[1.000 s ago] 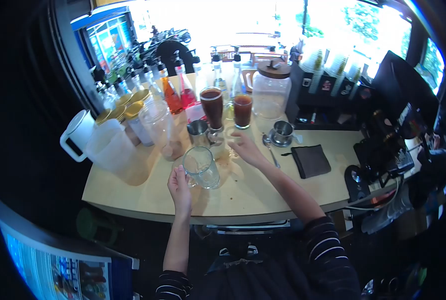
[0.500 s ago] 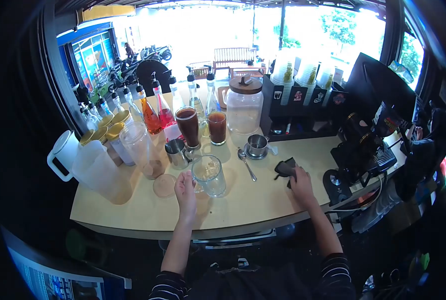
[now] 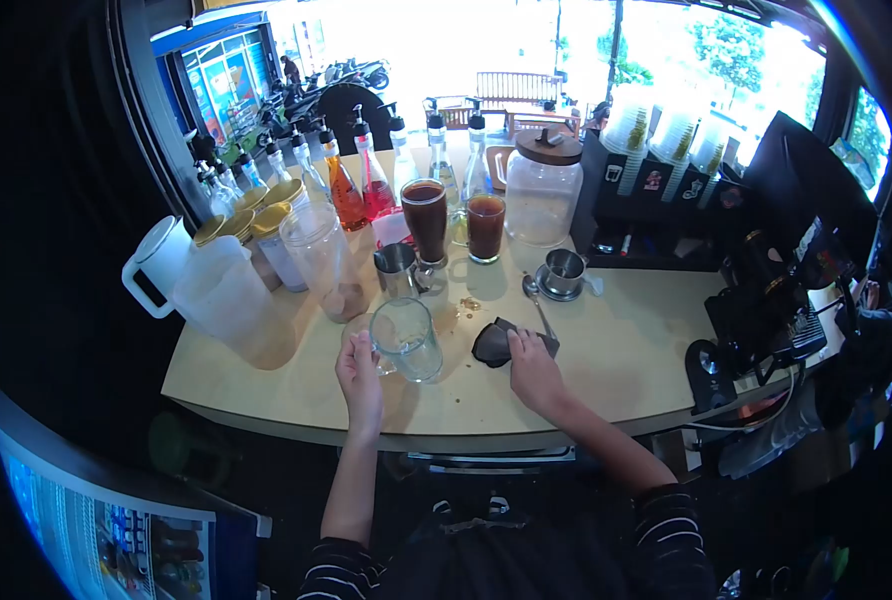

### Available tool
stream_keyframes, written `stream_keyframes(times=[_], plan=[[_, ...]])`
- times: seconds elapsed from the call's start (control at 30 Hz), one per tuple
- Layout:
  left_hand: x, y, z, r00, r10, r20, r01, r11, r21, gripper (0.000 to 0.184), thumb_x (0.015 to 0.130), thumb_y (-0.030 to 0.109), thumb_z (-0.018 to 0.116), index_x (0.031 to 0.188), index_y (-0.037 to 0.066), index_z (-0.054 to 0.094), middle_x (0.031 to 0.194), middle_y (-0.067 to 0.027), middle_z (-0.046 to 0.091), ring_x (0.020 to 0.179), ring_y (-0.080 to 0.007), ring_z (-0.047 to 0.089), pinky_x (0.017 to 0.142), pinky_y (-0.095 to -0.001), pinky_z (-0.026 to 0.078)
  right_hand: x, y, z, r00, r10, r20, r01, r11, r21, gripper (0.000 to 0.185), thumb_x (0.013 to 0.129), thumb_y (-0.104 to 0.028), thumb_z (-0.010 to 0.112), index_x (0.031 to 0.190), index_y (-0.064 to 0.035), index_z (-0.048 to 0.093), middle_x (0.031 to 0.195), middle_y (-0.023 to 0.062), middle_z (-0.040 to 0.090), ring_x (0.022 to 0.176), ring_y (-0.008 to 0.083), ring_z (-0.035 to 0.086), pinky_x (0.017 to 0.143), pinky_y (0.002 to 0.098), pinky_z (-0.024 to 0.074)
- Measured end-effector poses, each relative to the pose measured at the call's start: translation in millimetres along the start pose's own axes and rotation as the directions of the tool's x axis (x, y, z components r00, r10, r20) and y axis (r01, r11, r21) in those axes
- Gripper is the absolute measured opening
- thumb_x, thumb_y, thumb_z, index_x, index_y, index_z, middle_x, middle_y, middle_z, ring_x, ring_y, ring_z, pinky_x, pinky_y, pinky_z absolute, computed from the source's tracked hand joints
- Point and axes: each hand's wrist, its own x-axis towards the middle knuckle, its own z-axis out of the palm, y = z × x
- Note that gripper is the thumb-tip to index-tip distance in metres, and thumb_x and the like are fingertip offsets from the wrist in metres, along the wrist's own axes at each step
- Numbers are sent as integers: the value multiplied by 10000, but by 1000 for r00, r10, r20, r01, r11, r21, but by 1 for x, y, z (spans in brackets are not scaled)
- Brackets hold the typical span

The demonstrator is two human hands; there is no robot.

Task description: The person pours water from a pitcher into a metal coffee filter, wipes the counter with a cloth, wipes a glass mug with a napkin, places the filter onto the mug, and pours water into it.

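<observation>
Glass mug is grasped by left hand, dark cloth by right hand, both near frame centre.

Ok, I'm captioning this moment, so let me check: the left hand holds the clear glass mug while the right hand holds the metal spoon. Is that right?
Not quite: the right hand holds the dark cloth; the metal spoon lies on the counter, as the head view shows. The left hand does hold the clear glass mug.
</observation>
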Motion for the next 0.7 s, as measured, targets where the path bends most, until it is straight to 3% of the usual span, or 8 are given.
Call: stream_keyframes(times=[0.13,0.27,0.37,0.43,0.47,0.57,0.63,0.7], plan=[[-3,8,-21,998,17,-62,-14,998,56,277,952,217,461,689,143,413,668,84,379,627,8,321,590,-182,285,37,13,19,990,142,-26,-138,984,109,423,831,-44,421,1227,98,375,1265,303,415,1228,431,357,1039,461,281],[-8,15,-30,995,24,-100,-19,999,50,276,953,214,455,691,138,410,675,81,390,633,7,325,596,-183,285,89,16,28,983,180,-40,-165,956,242,429,833,-74,452,1228,78,386,1263,292,422,1215,435,361,1032,457,284],[-7,12,-42,994,28,-103,-23,999,46,273,954,216,449,696,137,409,681,80,401,639,7,334,604,-182,291,104,4,38,980,184,-75,-156,945,287,410,832,-89,481,1219,30,419,1233,261,451,1117,424,420,974,463,329],[-5,10,-46,992,29,-126,-25,999,35,268,956,216,447,702,136,411,686,80,409,648,8,344,612,-179,296,93,-14,36,997,-4,-77,31,934,357,406,844,-127,494,1235,-37,432,1243,211,465,1169,403,388,998,455,308],[-6,10,-46,991,26,-127,-22,999,35,268,956,216,447,702,136,411,686,80,409,648,8,344,612,-179,296,81,-24,35,999,-50,18,40,927,373,391,854,-134,487,1232,-49,440,1244,193,471,1182,390,390,1012,447,297],[-6,14,-46,988,17,-153,-15,1000,16,262,957,212,443,708,136,418,694,81,412,658,12,349,621,-177,301,55,-14,33,988,-149,-29,148,913,379,341,861,-158,502,1178,-33,480,1216,218,467,1166,364,413,983,444,326],[-9,17,-50,991,22,-135,-18,999,33,255,958,208,440,712,140,423,706,81,418,667,16,350,632,-179,307,76,16,32,991,94,98,-134,794,593,357,862,-155,507,1194,-27,471,1201,208,492,1169,349,424,1001,412,324],[-13,22,-53,988,27,-152,-19,998,53,255,958,207,440,712,142,423,708,81,419,670,17,350,634,-179,308,103,27,28,990,139,-16,-121,905,408,371,868,-213,504,1198,-44,485,1221,205,494,1150,384,427,997,448,315]])
